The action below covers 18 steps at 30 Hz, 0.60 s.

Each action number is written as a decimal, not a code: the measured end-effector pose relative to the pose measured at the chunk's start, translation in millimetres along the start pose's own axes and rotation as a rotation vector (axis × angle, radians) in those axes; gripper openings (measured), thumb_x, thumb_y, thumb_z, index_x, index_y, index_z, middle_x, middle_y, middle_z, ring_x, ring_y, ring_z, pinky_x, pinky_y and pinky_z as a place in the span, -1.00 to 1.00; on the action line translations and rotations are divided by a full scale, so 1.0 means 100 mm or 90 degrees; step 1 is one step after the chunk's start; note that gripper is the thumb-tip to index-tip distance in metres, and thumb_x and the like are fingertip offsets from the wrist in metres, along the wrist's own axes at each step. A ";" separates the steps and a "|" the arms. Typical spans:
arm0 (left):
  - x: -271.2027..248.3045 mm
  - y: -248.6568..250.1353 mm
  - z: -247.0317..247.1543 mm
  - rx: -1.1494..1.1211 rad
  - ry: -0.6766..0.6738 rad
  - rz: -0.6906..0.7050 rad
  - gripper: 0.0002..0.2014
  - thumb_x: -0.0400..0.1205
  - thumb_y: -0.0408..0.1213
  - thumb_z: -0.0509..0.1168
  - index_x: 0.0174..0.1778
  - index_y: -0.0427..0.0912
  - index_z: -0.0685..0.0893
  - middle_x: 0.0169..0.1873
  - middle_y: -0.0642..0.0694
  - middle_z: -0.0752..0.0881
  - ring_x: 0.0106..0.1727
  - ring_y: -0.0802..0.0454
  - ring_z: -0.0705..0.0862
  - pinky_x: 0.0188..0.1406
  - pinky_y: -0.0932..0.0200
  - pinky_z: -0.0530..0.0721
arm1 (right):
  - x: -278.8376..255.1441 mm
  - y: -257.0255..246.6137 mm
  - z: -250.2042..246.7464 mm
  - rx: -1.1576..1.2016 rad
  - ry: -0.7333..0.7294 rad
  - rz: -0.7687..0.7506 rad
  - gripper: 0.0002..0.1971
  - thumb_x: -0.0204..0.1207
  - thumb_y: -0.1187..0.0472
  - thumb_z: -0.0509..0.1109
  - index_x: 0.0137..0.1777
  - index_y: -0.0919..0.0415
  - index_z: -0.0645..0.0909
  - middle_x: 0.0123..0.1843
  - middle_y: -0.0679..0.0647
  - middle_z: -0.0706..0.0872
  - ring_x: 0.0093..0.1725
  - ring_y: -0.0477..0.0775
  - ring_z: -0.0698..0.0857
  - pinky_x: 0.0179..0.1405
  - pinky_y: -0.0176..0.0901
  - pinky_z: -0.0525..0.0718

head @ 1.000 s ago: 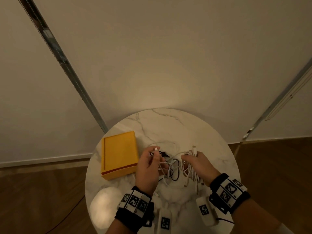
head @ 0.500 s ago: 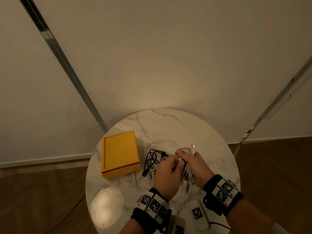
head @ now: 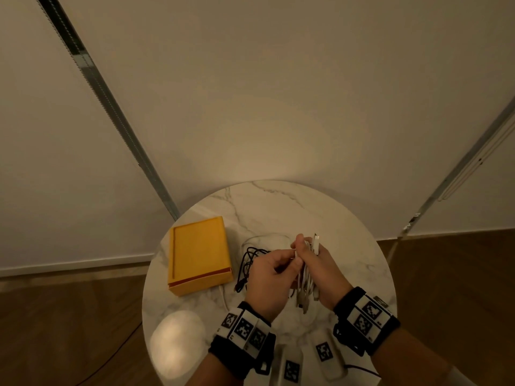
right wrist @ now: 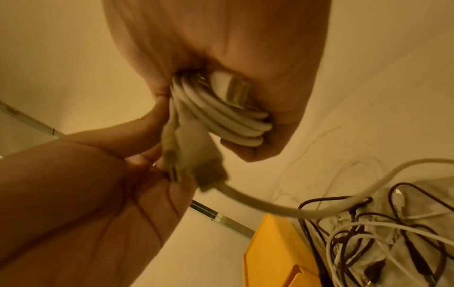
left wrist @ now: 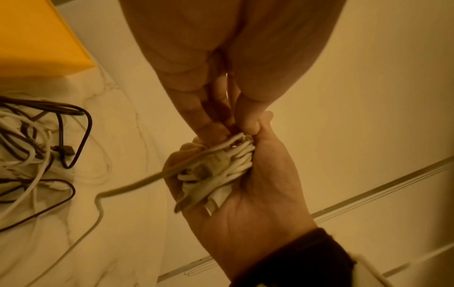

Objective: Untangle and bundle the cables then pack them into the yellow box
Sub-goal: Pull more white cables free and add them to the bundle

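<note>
The white cable coil [right wrist: 221, 108] sat clamped in your right hand [head: 323, 271] above the table [head: 278, 207], keeping its loops together while your left hand [head: 270, 280] pinched the loose strand; the remaining tangle [head: 250, 263] lay beside the yellow box [head: 199, 252] at left.

On the round table [head: 278, 196], the box [head: 199, 253] lies to your left, a cable tangle [head: 246, 264] just beside it; your left hand [head: 269, 282] and right hand [head: 324, 274] meet above the table, to the right of the tangle, a coiled cable [right wrist: 221, 114] between them.
</note>
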<state>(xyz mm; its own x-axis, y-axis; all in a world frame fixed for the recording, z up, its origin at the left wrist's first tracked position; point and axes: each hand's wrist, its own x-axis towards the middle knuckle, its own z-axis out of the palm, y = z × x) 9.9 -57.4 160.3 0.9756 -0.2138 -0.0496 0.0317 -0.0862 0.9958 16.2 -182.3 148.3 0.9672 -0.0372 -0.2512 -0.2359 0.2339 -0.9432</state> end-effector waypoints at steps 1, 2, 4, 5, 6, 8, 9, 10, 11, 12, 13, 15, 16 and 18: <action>-0.01 0.01 0.02 -0.013 0.004 -0.004 -0.78 0.73 -0.39 0.32 0.22 -0.17 0.81 -0.03 -0.07 0.88 0.02 -0.04 0.85 0.01 -0.12 0.84 | 0.00 0.00 0.01 0.008 -0.001 0.009 -0.20 0.32 -0.48 0.48 0.02 0.36 0.55 -0.11 0.32 0.71 -0.08 0.29 0.77 0.04 0.31 0.76; -0.02 0.02 0.03 -0.024 0.011 -0.008 -0.78 0.73 -0.41 0.32 0.22 -0.18 0.81 -0.04 -0.08 0.88 0.02 -0.06 0.86 -0.01 -0.09 0.84 | 0.00 0.01 0.01 0.016 -0.001 0.012 -0.16 0.30 -0.49 0.49 0.05 0.38 0.54 -0.09 0.35 0.72 -0.07 0.30 0.78 0.02 0.30 0.77; -0.03 0.05 0.03 -0.047 0.026 -0.015 -0.78 0.72 -0.44 0.32 0.22 -0.21 0.81 -0.05 -0.10 0.88 -0.01 -0.08 0.86 -0.10 -0.01 0.85 | -0.01 -0.01 0.00 0.030 -0.008 0.012 -0.23 0.37 -0.43 0.47 0.06 0.38 0.56 -0.05 0.38 0.76 -0.04 0.35 0.81 0.00 0.28 0.79; -0.03 0.05 0.03 -0.055 0.032 -0.017 -0.78 0.72 -0.44 0.32 0.22 -0.21 0.80 -0.06 -0.11 0.88 -0.02 -0.09 0.86 -0.12 0.00 0.85 | -0.02 -0.02 0.00 0.034 -0.012 0.011 -0.27 0.40 -0.38 0.43 0.07 0.39 0.58 -0.01 0.42 0.78 0.00 0.38 0.82 0.02 0.28 0.80; -0.02 0.05 0.02 -0.055 0.036 -0.018 -0.78 0.72 -0.43 0.32 0.22 -0.21 0.80 -0.06 -0.12 0.88 -0.02 -0.09 0.86 -0.12 -0.04 0.86 | -0.03 -0.02 0.00 0.036 -0.018 0.010 -0.27 0.43 -0.34 0.40 0.11 0.43 0.59 0.04 0.45 0.79 0.03 0.41 0.83 0.03 0.28 0.82; 0.00 0.05 0.01 -0.050 0.036 -0.012 -0.79 0.72 -0.40 0.34 0.24 -0.19 0.76 -0.08 -0.13 0.87 -0.03 -0.10 0.86 -0.10 -0.14 0.86 | -0.05 -0.05 0.00 0.050 -0.045 0.018 -0.29 0.51 -0.29 0.31 0.19 0.45 0.64 0.06 0.43 0.81 -0.03 0.32 0.86 -0.14 0.11 0.85; 0.00 0.07 0.01 -0.053 0.035 -0.010 -0.79 0.71 -0.38 0.35 0.24 -0.19 0.73 -0.10 -0.14 0.87 -0.05 -0.10 0.86 -0.11 -0.16 0.86 | -0.07 -0.07 0.00 0.063 -0.067 0.022 -0.31 0.54 -0.26 0.25 0.20 0.45 0.66 0.03 0.40 0.83 -0.12 0.22 0.86 -0.28 -0.02 0.82; 0.00 0.09 0.02 -0.057 0.035 -0.009 -0.81 0.70 -0.36 0.38 0.23 -0.20 0.71 -0.13 -0.15 0.87 -0.07 -0.11 0.86 -0.12 -0.17 0.85 | -0.09 -0.07 0.00 0.075 -0.090 0.024 -0.30 0.57 -0.24 0.20 0.21 0.47 0.66 0.00 0.37 0.84 -0.20 0.13 0.85 -0.38 -0.13 0.76; 0.00 0.11 0.03 -0.065 0.037 -0.012 -0.82 0.68 -0.31 0.42 0.18 -0.22 0.70 -0.16 -0.16 0.87 -0.09 -0.12 0.86 -0.13 -0.18 0.85 | -0.11 -0.08 0.00 0.084 -0.106 0.024 -0.29 0.58 -0.22 0.16 0.22 0.51 0.64 -0.02 0.34 0.84 -0.26 0.07 0.83 -0.42 -0.19 0.72; 0.00 0.12 0.03 -0.075 0.042 -0.019 -0.82 0.66 -0.27 0.44 0.12 -0.25 0.69 -0.18 -0.18 0.87 -0.11 -0.14 0.86 -0.15 -0.17 0.85 | -0.11 -0.08 -0.01 0.088 -0.118 0.020 -0.30 0.57 -0.20 0.16 0.22 0.54 0.62 -0.04 0.33 0.83 -0.29 0.03 0.82 -0.45 -0.22 0.70; 0.00 0.13 0.04 -0.087 0.047 -0.029 -0.82 0.65 -0.26 0.45 0.06 -0.28 0.70 -0.20 -0.20 0.86 -0.14 -0.16 0.86 -0.19 -0.14 0.84 | -0.12 -0.08 -0.02 0.090 -0.130 0.014 -0.34 0.55 -0.17 0.21 0.20 0.53 0.61 -0.04 0.32 0.81 -0.31 0.01 0.81 -0.45 -0.23 0.70; 0.00 0.14 0.04 -0.116 0.044 -0.057 -0.86 0.65 -0.33 0.45 0.01 -0.35 0.70 -0.17 -0.30 0.84 -0.20 -0.17 0.83 -0.30 -0.04 0.82 | -0.13 -0.08 -0.05 0.081 -0.169 -0.001 -0.46 0.48 -0.17 0.44 0.16 0.34 0.71 -0.04 0.28 0.79 -0.34 0.00 0.77 -0.45 -0.20 0.68; 0.01 0.14 0.03 -0.131 0.035 -0.080 -0.88 0.66 -0.39 0.43 0.02 -0.38 0.69 -0.13 -0.37 0.82 -0.23 -0.16 0.81 -0.36 0.00 0.80 | -0.13 -0.08 -0.09 0.062 -0.200 -0.002 -0.48 0.37 -0.21 0.59 0.13 0.21 0.77 -0.07 0.24 0.79 -0.34 0.00 0.75 -0.44 -0.20 0.67; 0.02 0.15 0.03 -0.151 0.011 -0.140 -0.91 0.68 -0.44 0.38 0.04 -0.40 0.67 -0.07 -0.43 0.78 -0.22 -0.13 0.78 -0.40 0.04 0.80 | -0.14 -0.10 -0.14 0.028 -0.254 0.005 -0.42 0.19 -0.16 0.75 0.14 0.15 0.80 -0.06 0.14 0.84 -0.25 -0.02 0.78 -0.38 -0.23 0.69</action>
<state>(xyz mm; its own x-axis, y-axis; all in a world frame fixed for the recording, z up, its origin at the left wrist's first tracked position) 11.5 -62.0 175.2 0.9430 -0.1989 -0.2667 0.2904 0.1007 0.9516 4.2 -197.7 158.4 0.9282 0.3423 -0.1459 -0.2474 0.2750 -0.9291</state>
